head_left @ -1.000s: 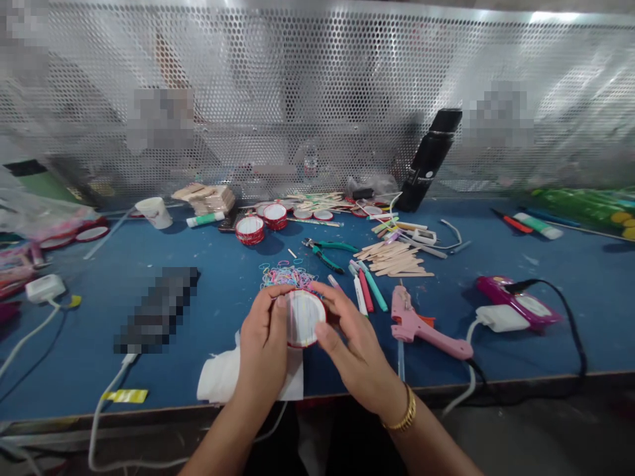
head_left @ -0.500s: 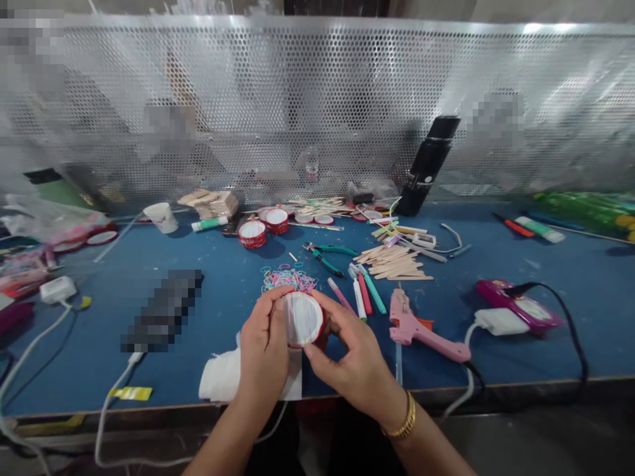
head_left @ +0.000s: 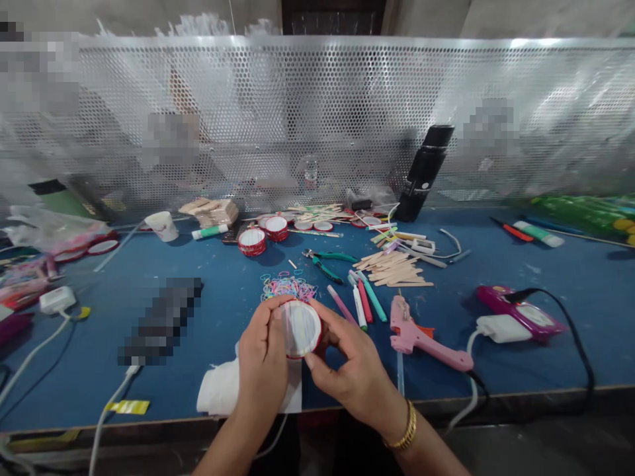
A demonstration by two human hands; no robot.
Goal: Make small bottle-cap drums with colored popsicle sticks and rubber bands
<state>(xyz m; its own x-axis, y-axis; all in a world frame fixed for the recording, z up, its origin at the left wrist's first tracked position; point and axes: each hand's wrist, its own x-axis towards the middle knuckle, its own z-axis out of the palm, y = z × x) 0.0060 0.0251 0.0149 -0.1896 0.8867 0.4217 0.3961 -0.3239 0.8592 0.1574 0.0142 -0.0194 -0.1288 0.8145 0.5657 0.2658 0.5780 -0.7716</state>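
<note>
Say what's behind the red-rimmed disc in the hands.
Coloured loops show past the top of the red-rimmed disc, white paper below it. Whatever the disc covers directly behind can't be seen.

A craft workshop fills my distant screen: a pink glue gun (head_left: 411,335), teal-handled pliers (head_left: 327,270), marker pens (head_left: 365,302) and loose wooden sticks (head_left: 395,266) crowd a flecked blue surface (head_left: 461,291) backed by a perforated metal panel (head_left: 317,79). I see handmade work in the red-rimmed disc (head_left: 301,328) between the hands (head_left: 264,362) and similar stacked discs (head_left: 252,242) beyond. A plain grey wall (head_left: 431,20) and trailing white cables (head_left: 99,430) complete my view of the workroom.
</note>
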